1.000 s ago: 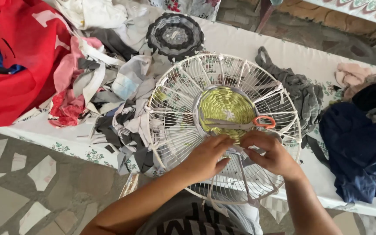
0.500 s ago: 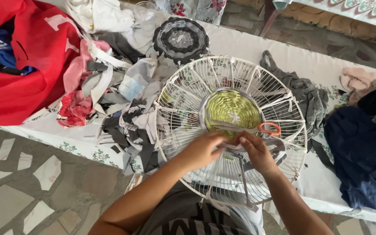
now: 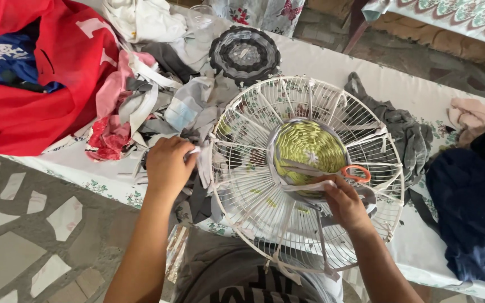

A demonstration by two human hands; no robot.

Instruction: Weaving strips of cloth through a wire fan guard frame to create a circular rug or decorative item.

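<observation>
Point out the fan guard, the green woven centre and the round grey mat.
fan guard (image 3: 242, 185), head view, left wire spokes
green woven centre (image 3: 309, 147), head view, middle of weave
round grey mat (image 3: 245, 55), head view, its centre

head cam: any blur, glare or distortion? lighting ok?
Head view: soft, even daylight with only faint shadows; no harsh glare, though the white tablecloth looks bright. Mostly sharp: the fan grille wires and the green weave are crisp. Left hand and right hand show little or no smear. Slight wide-angle bend toward the edges.
</observation>
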